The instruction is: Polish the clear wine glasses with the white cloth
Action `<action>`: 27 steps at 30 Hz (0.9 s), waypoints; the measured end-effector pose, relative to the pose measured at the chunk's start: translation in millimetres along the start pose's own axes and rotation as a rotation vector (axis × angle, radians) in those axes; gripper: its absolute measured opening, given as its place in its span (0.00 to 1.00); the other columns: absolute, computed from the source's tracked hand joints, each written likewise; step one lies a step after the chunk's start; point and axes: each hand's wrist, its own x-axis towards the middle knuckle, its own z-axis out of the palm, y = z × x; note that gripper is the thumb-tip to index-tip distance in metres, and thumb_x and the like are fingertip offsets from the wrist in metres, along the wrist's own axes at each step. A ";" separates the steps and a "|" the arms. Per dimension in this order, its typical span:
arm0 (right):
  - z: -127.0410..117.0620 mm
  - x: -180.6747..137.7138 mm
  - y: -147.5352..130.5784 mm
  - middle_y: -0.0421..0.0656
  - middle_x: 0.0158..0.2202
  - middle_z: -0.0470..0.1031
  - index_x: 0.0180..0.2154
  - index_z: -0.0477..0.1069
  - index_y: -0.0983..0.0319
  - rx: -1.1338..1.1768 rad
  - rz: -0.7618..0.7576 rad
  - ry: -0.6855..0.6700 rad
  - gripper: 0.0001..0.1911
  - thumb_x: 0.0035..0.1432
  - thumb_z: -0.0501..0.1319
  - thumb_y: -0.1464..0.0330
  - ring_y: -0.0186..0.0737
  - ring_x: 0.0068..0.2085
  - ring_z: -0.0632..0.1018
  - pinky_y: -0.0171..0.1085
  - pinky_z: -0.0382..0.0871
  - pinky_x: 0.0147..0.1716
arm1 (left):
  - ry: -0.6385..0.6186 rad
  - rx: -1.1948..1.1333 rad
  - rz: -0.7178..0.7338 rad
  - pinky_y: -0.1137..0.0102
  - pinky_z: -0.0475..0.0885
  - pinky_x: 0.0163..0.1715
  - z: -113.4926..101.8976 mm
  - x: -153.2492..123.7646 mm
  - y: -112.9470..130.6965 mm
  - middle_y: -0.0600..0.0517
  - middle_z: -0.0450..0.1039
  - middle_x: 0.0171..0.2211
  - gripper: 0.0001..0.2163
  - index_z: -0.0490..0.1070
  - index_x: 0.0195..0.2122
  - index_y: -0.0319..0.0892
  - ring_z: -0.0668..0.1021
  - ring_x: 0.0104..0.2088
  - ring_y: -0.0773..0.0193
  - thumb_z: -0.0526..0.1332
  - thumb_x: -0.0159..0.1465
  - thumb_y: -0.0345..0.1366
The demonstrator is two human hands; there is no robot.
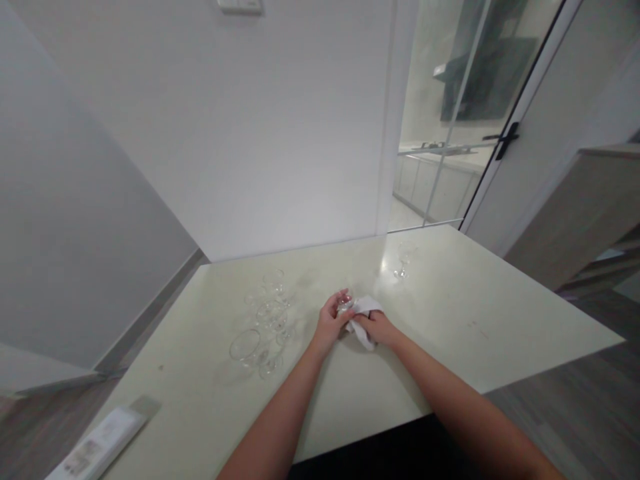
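Observation:
Above the middle of the white table point(420, 313), my left hand point(332, 316) is closed around a small clear glass point(346, 301), whose exact shape is partly hidden by the fingers. Against the glass's near side, my right hand point(374, 324) grips a crumpled white cloth point(364, 337). Part of the cloth drapes below the fingers, and the two hands almost meet. To the left are several clear stemmed glasses, among them a wide-rimmed glass point(245, 345) nearest me. Another stemmed glass point(403, 261) stands alone toward the far right.
A white box point(103, 443) with printed pictures lies at the table's near left corner. The table's far edge meets a white wall point(280, 133). At the right back is a glazed door with a black handle point(507, 140), and beside it a wooden cabinet point(580, 207).

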 end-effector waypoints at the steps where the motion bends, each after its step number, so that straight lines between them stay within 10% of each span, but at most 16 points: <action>1: 0.8 0.9 1.3 0.42 0.32 0.79 0.31 0.76 0.59 -0.058 -0.017 -0.003 0.14 0.48 0.66 0.56 0.45 0.37 0.77 0.42 0.71 0.42 | 0.050 0.021 0.015 0.70 0.70 0.41 0.1 0.8 -0.4 0.47 0.76 0.42 0.29 0.72 0.50 0.42 0.78 0.42 0.61 0.74 0.47 0.44; 10: -2.7 14.2 -11.5 0.39 0.28 0.78 0.32 0.71 0.58 0.666 0.105 0.251 0.18 0.40 0.70 0.57 0.43 0.31 0.79 0.40 0.73 0.34 | -0.106 -0.263 -0.090 0.61 0.72 0.45 7.6 0.1 4.3 0.43 0.75 0.50 0.30 0.62 0.57 0.46 0.79 0.46 0.55 0.62 0.59 0.56; 15: -16.3 23.0 -14.1 0.36 0.27 0.78 0.30 0.72 0.58 0.752 0.059 0.512 0.13 0.43 0.69 0.60 0.39 0.29 0.77 0.36 0.72 0.32 | -0.090 0.052 0.211 0.61 0.71 0.48 2.5 -5.8 -0.2 0.43 0.71 0.55 0.32 0.54 0.62 0.49 0.78 0.48 0.57 0.64 0.60 0.50; 21: -2.9 12.2 -15.4 0.40 0.27 0.80 0.30 0.76 0.62 0.599 0.133 0.139 0.14 0.44 0.69 0.60 0.39 0.29 0.77 0.35 0.70 0.31 | -0.287 0.675 0.466 0.55 0.63 0.60 -0.1 -21.4 -4.2 0.42 0.63 0.62 0.35 0.51 0.65 0.47 0.69 0.60 0.51 0.66 0.60 0.44; 27: -1.5 12.3 -10.2 0.42 0.34 0.81 0.38 0.77 0.63 0.442 -0.046 0.089 0.16 0.46 0.68 0.62 0.40 0.34 0.78 0.37 0.71 0.37 | -0.220 0.878 0.568 0.54 0.61 0.60 -2.4 -18.0 -8.3 0.41 0.63 0.61 0.33 0.50 0.66 0.46 0.67 0.61 0.52 0.62 0.63 0.45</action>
